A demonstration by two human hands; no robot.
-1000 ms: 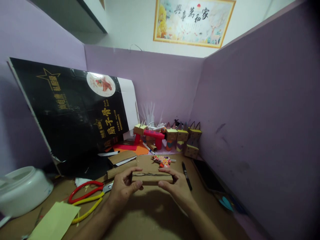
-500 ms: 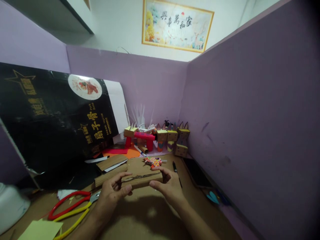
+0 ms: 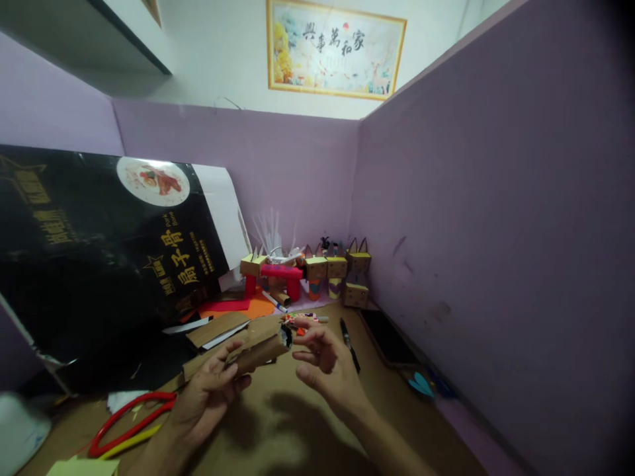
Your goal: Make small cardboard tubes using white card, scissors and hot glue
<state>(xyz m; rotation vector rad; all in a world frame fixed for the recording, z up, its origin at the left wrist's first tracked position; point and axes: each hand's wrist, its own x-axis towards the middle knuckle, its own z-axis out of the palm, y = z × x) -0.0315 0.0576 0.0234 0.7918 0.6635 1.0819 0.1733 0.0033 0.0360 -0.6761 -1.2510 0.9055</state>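
Note:
A rolled piece of brown cardboard (image 3: 261, 349) is held above the table by my left hand (image 3: 208, 390), whose thumb and fingers grip its left end. The roll is tilted, and its open right end shows a dark hollow with a pale inner edge. My right hand (image 3: 327, 370) is just right of that end, fingers apart and holding nothing. Behind the roll lies a colourful patterned piece (image 3: 302, 320), partly hidden by my right fingers. More brown cardboard (image 3: 213, 330) with a white strip lies behind my left hand.
Red and yellow handled scissors (image 3: 131, 416) lie at the left, near a white container (image 3: 22, 430) and yellow paper (image 3: 84, 468). A black pen (image 3: 350, 344) and dark tablet-like object (image 3: 389, 337) lie right. Cardboard figures (image 3: 337, 268) stand behind; a black box panel (image 3: 94, 251) leans left.
My right hand has let go of the cardboard and opened beside it. My left hand has turned the piece, so its right end points up and shows its hollow. The view has shifted slightly.

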